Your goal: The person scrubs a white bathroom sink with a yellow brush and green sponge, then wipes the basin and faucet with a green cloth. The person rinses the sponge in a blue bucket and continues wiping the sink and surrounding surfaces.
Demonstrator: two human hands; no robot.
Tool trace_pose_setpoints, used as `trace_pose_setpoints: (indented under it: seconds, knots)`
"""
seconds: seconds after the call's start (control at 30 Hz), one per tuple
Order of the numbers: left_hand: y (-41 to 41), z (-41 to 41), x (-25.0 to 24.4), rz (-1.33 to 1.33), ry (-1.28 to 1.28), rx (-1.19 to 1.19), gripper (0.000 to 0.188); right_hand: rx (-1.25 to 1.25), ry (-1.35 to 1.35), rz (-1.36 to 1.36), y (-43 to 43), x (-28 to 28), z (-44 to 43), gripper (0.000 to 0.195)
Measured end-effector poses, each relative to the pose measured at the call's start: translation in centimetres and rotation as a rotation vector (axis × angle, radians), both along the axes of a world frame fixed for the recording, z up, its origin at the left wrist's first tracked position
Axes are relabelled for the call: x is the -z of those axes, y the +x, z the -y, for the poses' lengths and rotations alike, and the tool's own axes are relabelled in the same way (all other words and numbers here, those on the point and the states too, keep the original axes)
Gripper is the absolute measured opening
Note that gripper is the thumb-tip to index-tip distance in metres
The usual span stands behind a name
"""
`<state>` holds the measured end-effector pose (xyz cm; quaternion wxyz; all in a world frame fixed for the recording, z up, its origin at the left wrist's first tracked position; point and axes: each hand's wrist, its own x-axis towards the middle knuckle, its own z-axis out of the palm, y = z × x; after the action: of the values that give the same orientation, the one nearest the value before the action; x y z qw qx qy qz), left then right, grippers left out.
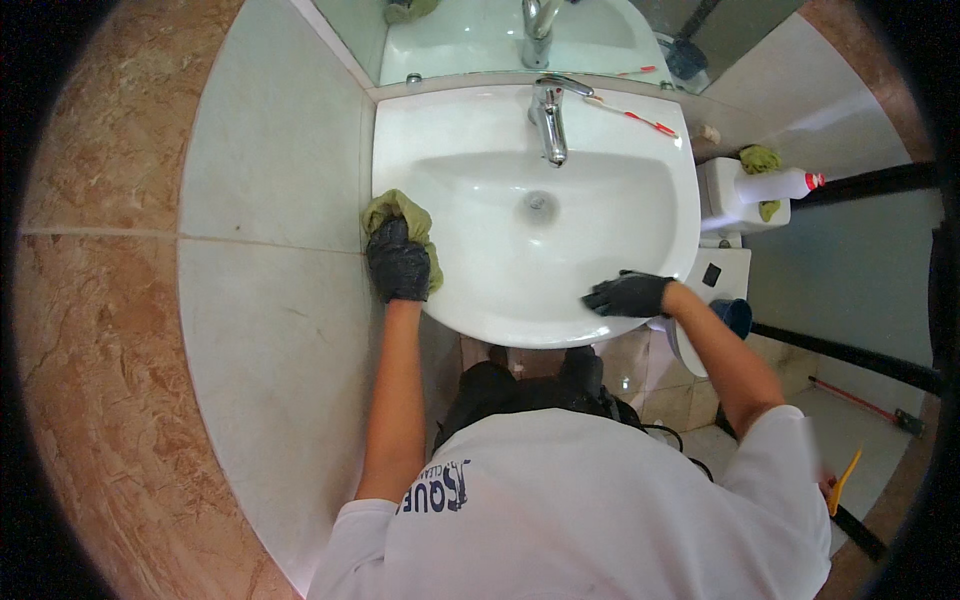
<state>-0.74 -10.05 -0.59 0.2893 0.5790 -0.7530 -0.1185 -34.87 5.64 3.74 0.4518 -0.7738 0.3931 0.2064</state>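
Observation:
My left hand (399, 259), in a black glove, grips a bunched green cloth (397, 206) against the left rim of a white ceramic washbasin (480, 292), beside the tiled wall. My right hand (628, 294), also gloved in black, lies flat over the basin's front right edge with its fingers stretched toward the bowl. No object shows in it, though its palm side is hidden. A chrome single-lever faucet (553, 127) stands at the back of the basin. Right of it, a red and white toothbrush (634, 116) lies on the ledge. The drain (536, 202) is visible in the bowl.
A mirror (465, 45) rises behind the basin. At right, a toilet tank (724, 195) carries a white red-capped bottle (776, 185) and green cloth (760, 159). A blue container (731, 316) is by the toilet. Dark-framed glass (840, 262) and a yellow tool (845, 481) lie farther right.

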Motion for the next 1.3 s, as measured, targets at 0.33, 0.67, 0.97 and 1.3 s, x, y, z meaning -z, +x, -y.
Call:
trace_pose_setpoints:
  seconds: [0.33,0.67,0.97,1.3]
  knots:
    - [3.4,2.0,6.5,-0.536,0.199,0.193,0.034,-0.097,-0.411,0.487,11.4,1.9,1.5,0.043]
    - [-0.7,0.2,-0.1,-0.710,0.280,0.194,0.036,0.272,-0.404,0.482,17.6,0.9,2.6,0.040]
    - [1.2,-0.7,2.8,-0.456,0.167,0.138,0.036,0.249,-0.522,-0.134,-5.1,-0.8,-4.6,0.025]
    - [1.4,-0.7,1.3,-0.141,-0.113,0.084,0.028,0.390,-0.690,0.129,2.0,3.0,-4.0,0.020]
